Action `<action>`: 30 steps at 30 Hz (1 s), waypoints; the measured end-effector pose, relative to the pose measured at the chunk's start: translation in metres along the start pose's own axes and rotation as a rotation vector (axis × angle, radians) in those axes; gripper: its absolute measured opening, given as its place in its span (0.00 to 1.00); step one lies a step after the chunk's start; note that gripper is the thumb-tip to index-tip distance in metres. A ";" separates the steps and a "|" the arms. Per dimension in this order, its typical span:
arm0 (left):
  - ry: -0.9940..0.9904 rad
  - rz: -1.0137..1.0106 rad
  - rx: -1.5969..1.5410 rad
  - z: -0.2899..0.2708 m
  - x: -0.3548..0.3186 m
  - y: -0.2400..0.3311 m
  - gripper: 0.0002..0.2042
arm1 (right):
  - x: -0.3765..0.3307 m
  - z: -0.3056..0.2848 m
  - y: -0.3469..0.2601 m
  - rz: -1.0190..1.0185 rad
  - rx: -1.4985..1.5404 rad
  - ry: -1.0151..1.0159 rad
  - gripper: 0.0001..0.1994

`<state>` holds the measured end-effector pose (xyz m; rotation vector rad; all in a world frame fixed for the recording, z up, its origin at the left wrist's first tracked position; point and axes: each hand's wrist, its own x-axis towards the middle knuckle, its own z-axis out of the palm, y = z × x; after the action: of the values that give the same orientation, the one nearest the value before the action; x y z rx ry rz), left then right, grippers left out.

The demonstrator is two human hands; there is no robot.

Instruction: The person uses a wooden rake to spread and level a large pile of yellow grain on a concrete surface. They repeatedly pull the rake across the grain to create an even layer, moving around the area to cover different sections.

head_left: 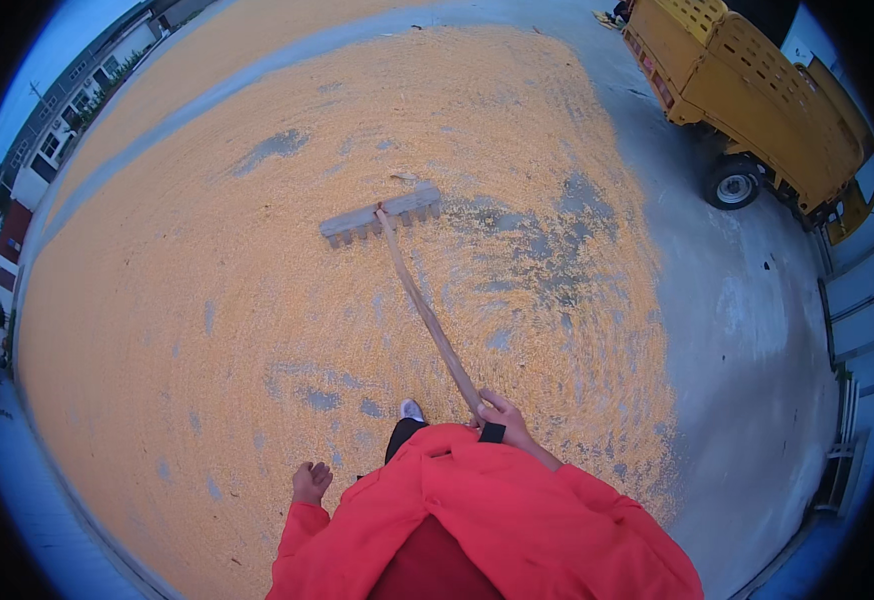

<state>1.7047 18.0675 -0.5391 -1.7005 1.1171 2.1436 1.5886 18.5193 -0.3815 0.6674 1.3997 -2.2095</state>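
My right hand is wrapped round the upper end of a wooden rake, close to my body. A dark band sits at that wrist. The rake's handle slants forward and left to its wide toothed wooden head, which rests on a thin spread of yellow corn kernels. My left hand hangs free at my left side, over the corn, fingers loosely apart and holding nothing. Red sleeves cover both arms.
Grey concrete borders the corn on the right. A yellow three-wheeled cargo truck stands at the far right. One of my shoes shows on the corn ahead of me. Low buildings line the far left.
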 end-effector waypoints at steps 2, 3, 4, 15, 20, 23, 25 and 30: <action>-0.102 0.001 0.077 0.078 0.011 0.027 0.20 | 0.023 0.007 -0.019 0.012 0.022 0.022 0.29; -0.192 0.000 0.080 0.126 0.021 0.040 0.21 | 0.036 0.013 -0.034 0.019 0.015 0.024 0.28; -0.330 -0.022 0.141 0.175 0.036 0.058 0.22 | 0.053 0.024 -0.038 0.022 0.014 0.026 0.28; -0.746 -0.346 0.521 0.532 0.011 0.084 0.08 | 0.122 0.063 -0.119 0.055 -0.299 0.137 0.22; -0.797 -0.356 0.552 0.569 0.017 0.108 0.08 | 0.150 0.079 -0.149 0.045 -0.135 0.205 0.20; -0.788 -0.326 0.600 0.616 0.025 0.139 0.08 | 0.197 0.059 -0.153 -0.022 -0.189 0.143 0.21; -0.794 -0.294 0.604 0.657 0.038 0.160 0.08 | 0.234 0.066 -0.189 0.000 -0.180 0.165 0.22; -0.763 -0.202 0.659 0.773 0.076 0.198 0.11 | 0.331 0.059 -0.269 -0.129 -0.172 0.156 0.22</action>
<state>0.9820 18.4086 -0.4744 -0.5939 1.1423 1.7418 1.1585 18.5360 -0.3715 0.7195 1.7336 -2.1389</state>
